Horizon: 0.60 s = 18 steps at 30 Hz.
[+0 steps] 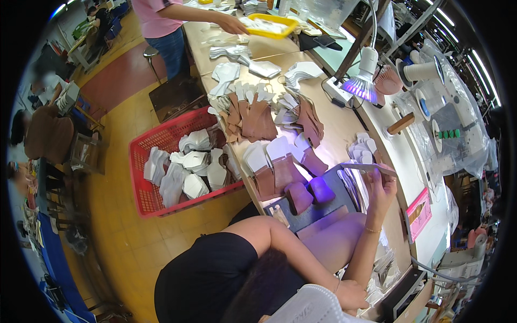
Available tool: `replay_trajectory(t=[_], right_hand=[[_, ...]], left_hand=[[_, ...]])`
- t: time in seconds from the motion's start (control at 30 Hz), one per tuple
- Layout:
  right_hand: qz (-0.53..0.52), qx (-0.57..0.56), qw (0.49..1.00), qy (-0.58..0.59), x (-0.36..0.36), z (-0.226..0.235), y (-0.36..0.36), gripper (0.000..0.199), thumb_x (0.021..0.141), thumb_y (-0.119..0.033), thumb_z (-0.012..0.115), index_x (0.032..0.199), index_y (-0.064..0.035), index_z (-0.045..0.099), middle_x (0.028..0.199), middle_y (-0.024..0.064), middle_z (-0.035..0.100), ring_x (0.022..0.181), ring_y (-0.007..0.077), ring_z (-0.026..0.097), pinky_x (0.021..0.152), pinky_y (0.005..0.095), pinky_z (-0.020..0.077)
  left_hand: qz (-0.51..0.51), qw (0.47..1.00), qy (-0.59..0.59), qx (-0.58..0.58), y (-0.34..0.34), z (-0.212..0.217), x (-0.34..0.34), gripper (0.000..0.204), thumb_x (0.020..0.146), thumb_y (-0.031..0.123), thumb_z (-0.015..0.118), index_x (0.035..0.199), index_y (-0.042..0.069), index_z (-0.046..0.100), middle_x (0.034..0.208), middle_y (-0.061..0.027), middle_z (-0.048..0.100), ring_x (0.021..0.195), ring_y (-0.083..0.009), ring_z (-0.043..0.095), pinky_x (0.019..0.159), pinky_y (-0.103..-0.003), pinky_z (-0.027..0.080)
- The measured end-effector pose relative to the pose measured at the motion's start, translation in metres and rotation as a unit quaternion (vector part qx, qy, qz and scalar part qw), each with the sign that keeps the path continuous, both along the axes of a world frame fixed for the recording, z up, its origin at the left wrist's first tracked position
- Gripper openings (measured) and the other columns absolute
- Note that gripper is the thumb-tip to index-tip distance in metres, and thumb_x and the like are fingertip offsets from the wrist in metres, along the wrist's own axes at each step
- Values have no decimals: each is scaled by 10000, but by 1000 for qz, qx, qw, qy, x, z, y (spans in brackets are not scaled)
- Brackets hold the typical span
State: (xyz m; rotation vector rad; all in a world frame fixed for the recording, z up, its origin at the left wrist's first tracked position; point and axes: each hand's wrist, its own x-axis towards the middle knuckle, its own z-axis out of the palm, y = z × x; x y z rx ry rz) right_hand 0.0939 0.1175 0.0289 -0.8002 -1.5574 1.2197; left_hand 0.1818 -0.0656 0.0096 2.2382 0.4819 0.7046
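My right hand (381,189) is raised over the right side of the bench, fingers closed on a long, flat grey strip (360,167) whose exact kind I cannot make out. My left hand (351,297) lies low against my right forearm, near the elbow; its fingers are mostly hidden. In front of me, two small curved brown pieces (298,197) sit on a dark blue-grey slab (283,219) under purplish light. Beyond them lie overlapping brown leather-like pieces with white parts (288,171). A stack of thin sheets (353,185) stands just left of my right hand.
A red plastic crate (135,177) of white shaped pieces stands on the floor to the left. A lit lamp (362,81) hangs over the bench. At the far end, another person's hand (232,24) holds a yellow tray (293,24). Thread spools (423,71) stand right.
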Motion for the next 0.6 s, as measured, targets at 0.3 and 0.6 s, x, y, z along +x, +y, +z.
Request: replay_trajectory(t=[0.3, 0.6], right_hand=[[-2, 8, 1000, -13, 2, 3, 0, 152, 889, -74, 588, 1024, -4, 577, 885, 40, 617, 785, 84, 578, 722, 221, 488], [1, 22, 1000, -15, 3, 4, 2, 155, 889, -76, 589, 1028, -10, 577, 898, 47, 626, 783, 91, 582, 729, 221, 488]], left_hand=[[61, 997, -52, 8, -9, 13, -13, 287, 706, 252, 604, 925, 67, 588, 889, -161, 599, 793, -344, 632, 624, -439, 503], [113, 992, -54, 19, -15, 12, -8, 226, 748, 204, 565, 933, 76, 589, 848, -147, 609, 767, -321, 645, 598, -427, 509]])
